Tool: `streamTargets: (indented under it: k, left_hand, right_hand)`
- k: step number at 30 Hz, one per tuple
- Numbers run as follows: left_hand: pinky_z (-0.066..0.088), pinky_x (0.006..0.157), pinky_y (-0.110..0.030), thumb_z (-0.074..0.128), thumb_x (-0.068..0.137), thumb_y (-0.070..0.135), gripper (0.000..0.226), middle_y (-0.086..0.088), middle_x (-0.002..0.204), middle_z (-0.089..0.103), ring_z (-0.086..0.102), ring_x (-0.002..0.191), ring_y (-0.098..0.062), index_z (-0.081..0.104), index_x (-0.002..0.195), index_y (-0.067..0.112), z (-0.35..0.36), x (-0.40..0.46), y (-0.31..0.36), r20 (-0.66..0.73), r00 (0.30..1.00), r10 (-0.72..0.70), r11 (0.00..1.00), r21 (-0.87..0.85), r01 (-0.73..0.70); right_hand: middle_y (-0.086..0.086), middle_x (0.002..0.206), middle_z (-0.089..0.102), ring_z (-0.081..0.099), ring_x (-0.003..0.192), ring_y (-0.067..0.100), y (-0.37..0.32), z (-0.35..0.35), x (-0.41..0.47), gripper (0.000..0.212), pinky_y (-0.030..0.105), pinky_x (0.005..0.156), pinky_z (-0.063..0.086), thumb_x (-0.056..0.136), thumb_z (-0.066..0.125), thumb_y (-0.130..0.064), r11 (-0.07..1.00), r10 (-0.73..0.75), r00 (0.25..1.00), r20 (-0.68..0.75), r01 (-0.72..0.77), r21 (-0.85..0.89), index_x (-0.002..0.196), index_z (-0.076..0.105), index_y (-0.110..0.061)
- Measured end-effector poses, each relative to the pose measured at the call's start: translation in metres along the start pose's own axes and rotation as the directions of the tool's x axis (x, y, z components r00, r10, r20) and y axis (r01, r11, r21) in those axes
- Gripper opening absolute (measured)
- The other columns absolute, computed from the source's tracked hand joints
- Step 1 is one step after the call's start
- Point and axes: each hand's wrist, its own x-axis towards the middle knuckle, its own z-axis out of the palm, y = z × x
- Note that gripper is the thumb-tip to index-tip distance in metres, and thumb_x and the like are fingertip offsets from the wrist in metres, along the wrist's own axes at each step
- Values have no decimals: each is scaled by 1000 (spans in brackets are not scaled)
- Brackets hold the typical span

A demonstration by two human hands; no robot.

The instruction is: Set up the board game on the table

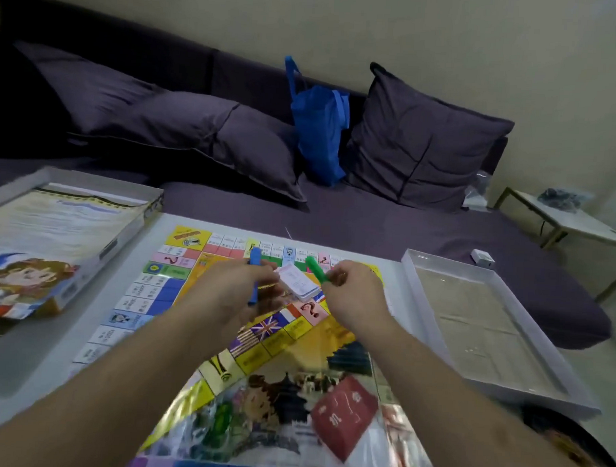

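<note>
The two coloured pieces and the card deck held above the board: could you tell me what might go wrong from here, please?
1. The left hand grips a blue piece and also seems to touch the card deck; with fingers shared like this, the cards could slip and scatter over the board.
2. The right hand pinches the green piece near one end only, so it might drop.
3. The box tray overhangs the table edge and could be knocked off.

— Where's the board [223,353]?
— Mid-table [39,380], reaching the near edge. The box lid [51,250] lies at the far left corner, the tray [489,333] along the right edge.
— Behind?
— A sofa [388,219] with pillows [198,133].
</note>
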Motion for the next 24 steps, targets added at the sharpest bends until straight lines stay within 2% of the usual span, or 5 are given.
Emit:
streamTargets:
  k: [6,10,14,19,24]
  left_hand:
    - [62,56,-30,66,99,8,27,-21,104,66,67,79,-26,61,122,-7,-34,56,18,-32,999,-21,999,-44,19]
    - [63,63,-32,64,101,11,25,-19,107,66,66,81,-26,63,121,-5,-50,71,10,-51,997,-59,998,-20,58]
    - [62,61,-32,64,100,10,25,-17,103,66,65,77,-24,63,119,-6,-52,77,9,-68,996,-63,997,-43,60]
    - [63,65,-34,65,99,9,26,-18,101,69,68,77,-26,65,120,-7,-47,71,10,-67,996,-58,997,-54,54]
    - [63,88,-47,58,104,9,24,-22,109,71,74,97,-37,65,120,-7,-36,37,22,-39,999,9,999,-31,-10]
  right_hand:
    - [7,109,61,62,89,30,-15,54,111,25,37,71,49,89,59,-4,915,-108,994,17,107,-389,108,68,-16]
    - [8,109,57,61,92,35,-19,85,152,22,42,74,51,88,56,-3,863,-152,988,36,150,-482,103,66,-16]
    - [10,106,68,64,92,32,-16,97,164,26,44,74,58,84,59,-3,903,-130,989,67,146,-404,101,71,-18]
    - [11,130,68,67,107,30,-16,63,145,61,41,84,59,84,60,0,965,-98,995,21,100,-241,142,61,-16]
    - [2,117,69,64,98,17,-45,25,67,37,30,76,50,86,59,3,994,-110,994,16,110,-19,115,68,-18]
